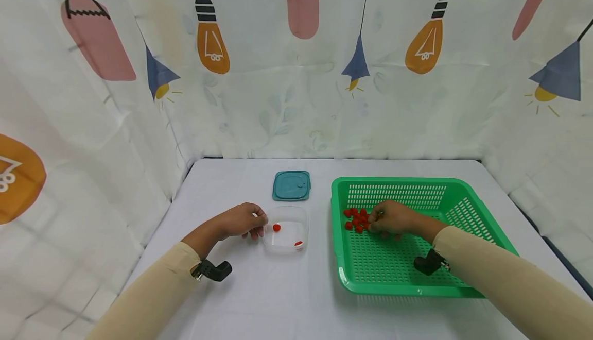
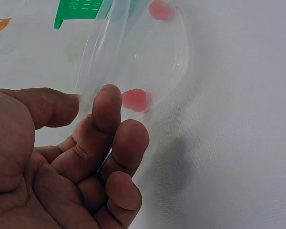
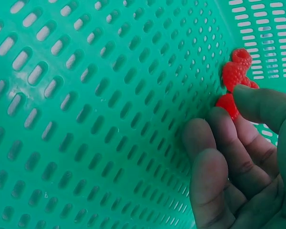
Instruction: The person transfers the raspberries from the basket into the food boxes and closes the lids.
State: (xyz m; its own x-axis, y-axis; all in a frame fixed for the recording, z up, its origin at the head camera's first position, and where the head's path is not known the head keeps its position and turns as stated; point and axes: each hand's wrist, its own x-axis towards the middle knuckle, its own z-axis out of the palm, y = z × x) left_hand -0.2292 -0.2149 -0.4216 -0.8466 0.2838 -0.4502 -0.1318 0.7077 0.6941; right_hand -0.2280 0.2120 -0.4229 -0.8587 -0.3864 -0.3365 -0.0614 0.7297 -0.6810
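Observation:
My left hand holds the left rim of a clear plastic container between thumb and index finger, the other fingers loosely curled below. Inside the container lie two red raspberries, one near the hand and one by the front right corner. Over in the green basket, my right hand is at a cluster of raspberries on the left side. The right wrist view shows its thumb and fingertips pinching one raspberry, with others just beyond.
A teal lid lies flat behind the clear container. The perforated basket takes up the right part of the white-covered table. Printed cloth hangs along the back and sides.

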